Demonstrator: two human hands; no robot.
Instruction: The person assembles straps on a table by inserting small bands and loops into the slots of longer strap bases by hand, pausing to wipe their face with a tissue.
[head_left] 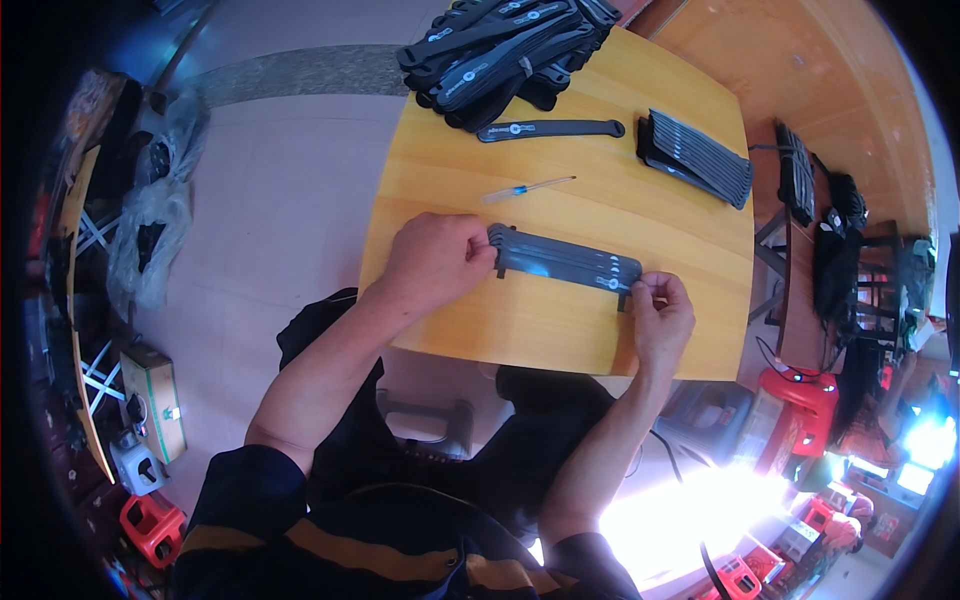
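A fanned stack of black straps with white printing [565,262] lies across the near part of the wooden table [450,330]. My left hand [440,255] has its fingers curled closed on the left end of the stack. At the right end, my right hand [662,310] pinches the corner between thumb and fingers. Small dark tabs stick out below both ends. Beyond the stack lies a screwdriver [528,189] with a clear and blue handle. A single black strap [550,129] rests farther back.
A large heap of black straps [510,55] covers the far left corner of the table. Another neat stack of straps [695,157] sits at the far right. Red stools [153,527] and a cardboard box [153,403] stand on the floor at left.
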